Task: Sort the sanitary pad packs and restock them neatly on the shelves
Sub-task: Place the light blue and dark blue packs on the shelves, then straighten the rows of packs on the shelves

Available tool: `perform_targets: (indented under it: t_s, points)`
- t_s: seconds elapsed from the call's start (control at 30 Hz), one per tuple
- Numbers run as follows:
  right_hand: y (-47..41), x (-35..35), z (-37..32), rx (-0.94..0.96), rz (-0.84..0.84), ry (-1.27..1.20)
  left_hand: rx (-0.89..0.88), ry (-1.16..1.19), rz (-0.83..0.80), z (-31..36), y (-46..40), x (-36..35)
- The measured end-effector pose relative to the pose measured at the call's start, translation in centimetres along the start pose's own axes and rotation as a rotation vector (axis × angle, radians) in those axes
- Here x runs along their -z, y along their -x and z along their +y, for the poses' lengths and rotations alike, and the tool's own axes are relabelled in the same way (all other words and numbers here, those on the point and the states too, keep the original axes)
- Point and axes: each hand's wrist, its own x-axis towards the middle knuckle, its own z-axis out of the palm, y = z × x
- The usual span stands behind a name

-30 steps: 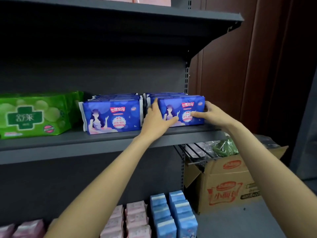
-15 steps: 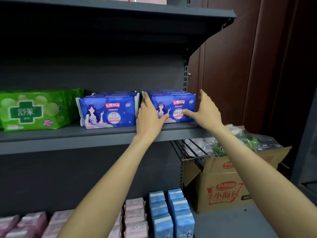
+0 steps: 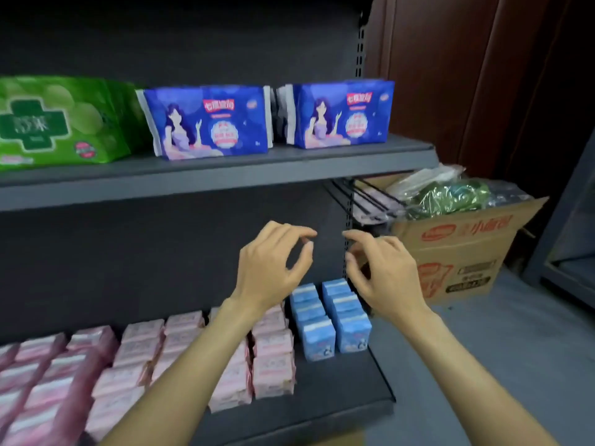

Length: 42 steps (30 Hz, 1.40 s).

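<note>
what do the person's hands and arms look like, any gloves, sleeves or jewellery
Both the left hand and the right hand are bare, with no gloves. No rings, watch or bracelet show on either. Both forearms are uncovered as far as the frame's lower edge, so no sleeve is visible. Fingernails look short and unpainted.

Both forearms reach forward and up, side by side. The left hand [image 3: 273,262] and the right hand [image 3: 383,272] hang in the air, fingers loosely curled with fingertips pointing toward each other, holding nothing and not touching.
</note>
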Motion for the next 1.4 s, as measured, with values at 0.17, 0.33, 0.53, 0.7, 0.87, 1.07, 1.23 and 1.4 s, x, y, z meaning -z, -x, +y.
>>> perform_targets:
  t_s: [0.17, 0.33, 0.53, 0.7, 0.87, 1.07, 1.23, 1.4]
  points:
    - [8.9, -2.6, -1.4, -0.129, -0.399, 0.027, 0.368, 0.035, -0.448, -3.2, 9.6, -2.2]
    - [16.6, -5.8, -1.7, -0.361, -0.831, 0.006, 0.765, 0.205, -0.793, -6.4, 19.3, -4.1]
    - [22.0, -9.5, -0.5, -0.465, -0.821, -0.037, 0.942, 0.417, -0.67, -7.2, 24.3, -7.8]
    - [24.7, -13.3, 4.5, -0.467, -0.601, -0.126, 1.02, 0.592, -0.569, -7.3, 25.3, -14.8]
    - [26.0, -18.6, 11.9, -0.469, -0.644, -0.182, 1.133, 0.66, -0.372, -8.7, 25.6, -22.4]
    - [25.3, -23.8, 16.9, -0.616, -0.757, -0.317, 1.155, 0.627, -0.186, -11.3, 26.1, -28.9]
    - [24.4, -27.5, 19.5, -0.839, -0.745, -0.508, 1.261, 0.513, -0.166, -13.2, 25.5, -32.9]
    - [24.2, -30.0, 20.8, -0.898, -0.807, -0.551, 1.377, 0.48, -0.214, -14.3, 24.9, -34.3]
